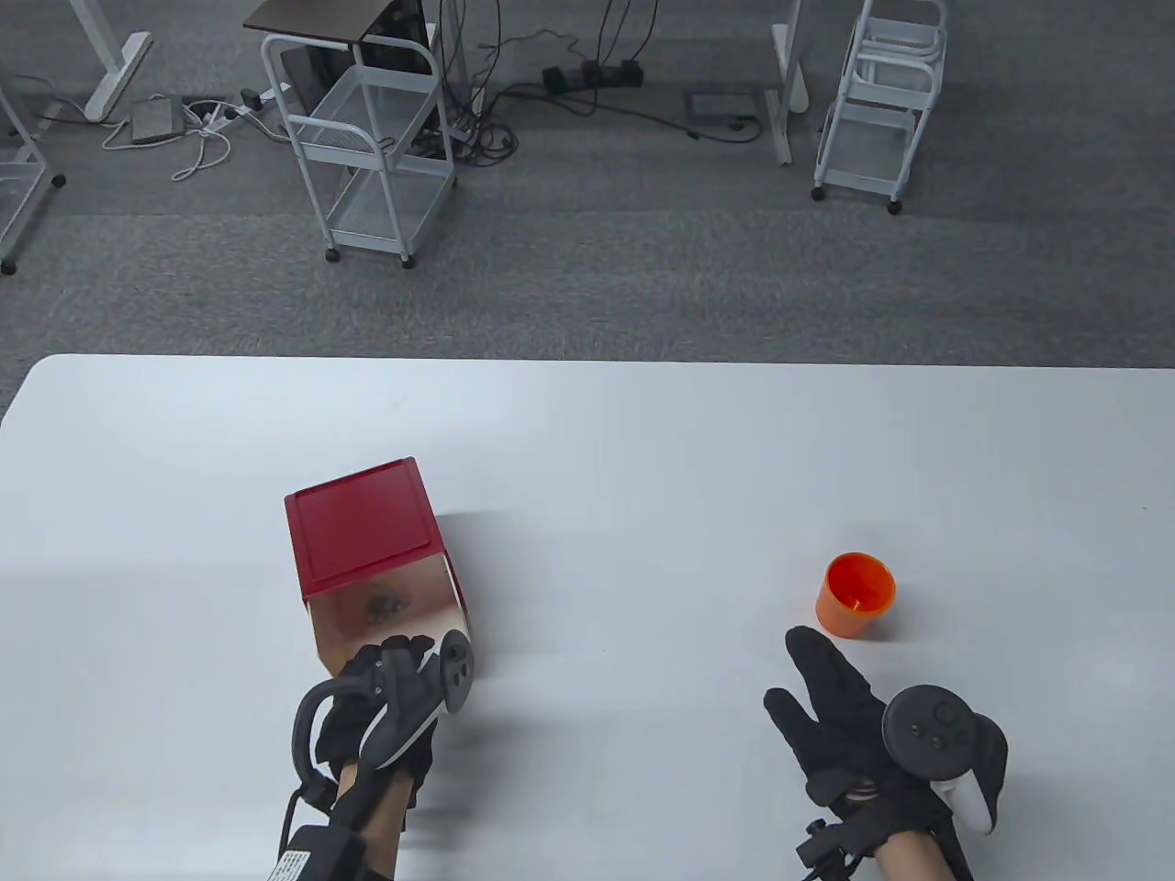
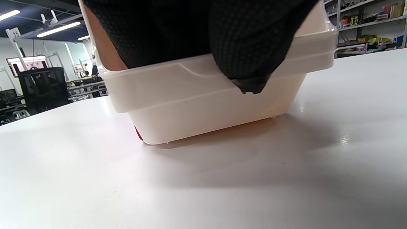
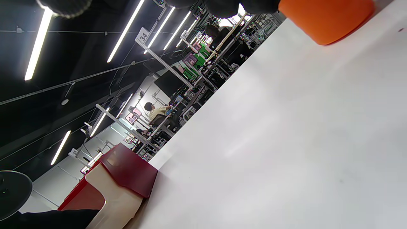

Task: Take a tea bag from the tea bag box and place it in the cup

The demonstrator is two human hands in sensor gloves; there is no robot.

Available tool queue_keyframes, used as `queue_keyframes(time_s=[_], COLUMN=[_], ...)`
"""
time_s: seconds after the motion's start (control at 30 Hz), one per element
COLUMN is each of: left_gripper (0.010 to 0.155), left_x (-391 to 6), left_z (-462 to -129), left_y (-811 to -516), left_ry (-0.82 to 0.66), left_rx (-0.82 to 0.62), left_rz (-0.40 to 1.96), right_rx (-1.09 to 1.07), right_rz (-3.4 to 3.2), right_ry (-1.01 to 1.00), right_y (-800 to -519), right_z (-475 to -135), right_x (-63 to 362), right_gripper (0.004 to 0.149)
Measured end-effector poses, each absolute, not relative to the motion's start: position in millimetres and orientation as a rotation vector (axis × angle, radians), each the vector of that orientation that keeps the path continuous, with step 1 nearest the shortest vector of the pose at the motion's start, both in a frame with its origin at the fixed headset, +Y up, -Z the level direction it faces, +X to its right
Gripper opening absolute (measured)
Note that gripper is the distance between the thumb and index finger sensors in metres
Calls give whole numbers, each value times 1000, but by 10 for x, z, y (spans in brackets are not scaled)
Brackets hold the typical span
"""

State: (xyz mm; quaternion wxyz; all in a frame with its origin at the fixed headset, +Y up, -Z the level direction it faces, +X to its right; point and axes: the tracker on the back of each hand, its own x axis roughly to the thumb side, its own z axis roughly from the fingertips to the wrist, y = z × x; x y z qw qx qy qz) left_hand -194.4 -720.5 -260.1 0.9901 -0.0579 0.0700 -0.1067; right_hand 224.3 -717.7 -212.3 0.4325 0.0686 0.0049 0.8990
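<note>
The tea bag box (image 1: 363, 518) has a red lid and a cream body and lies with its opening toward me. A dark tea bag (image 1: 387, 606) shows inside. My left hand (image 1: 395, 663) is at the opening, with its fingers (image 2: 251, 47) over the box's cream rim (image 2: 206, 105). What they touch inside is hidden. The orange cup (image 1: 856, 592) stands upright at the right. My right hand (image 1: 812, 679) is just in front of the cup with its fingers spread and holds nothing. The right wrist view shows the cup (image 3: 324, 19) and the box (image 3: 127, 171).
The white table (image 1: 643, 440) has bare surface between box and cup and behind both. Its far edge runs across the middle of the table view. White wire carts (image 1: 372, 138) and cables stand on the floor beyond.
</note>
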Motion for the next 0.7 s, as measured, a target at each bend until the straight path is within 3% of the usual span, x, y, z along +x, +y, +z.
queue_keyframes(time_s=[0.7], left_gripper=[47], left_x=[-1906], left_z=[-2469], left_y=[-7231], left_ry=[117], left_rx=[-125], left_rz=[-210], right_rx=[181], right_rz=[2240], right_ry=[13], right_y=[-7184], right_z=[-2104], right_x=[2227], right_gripper=[79])
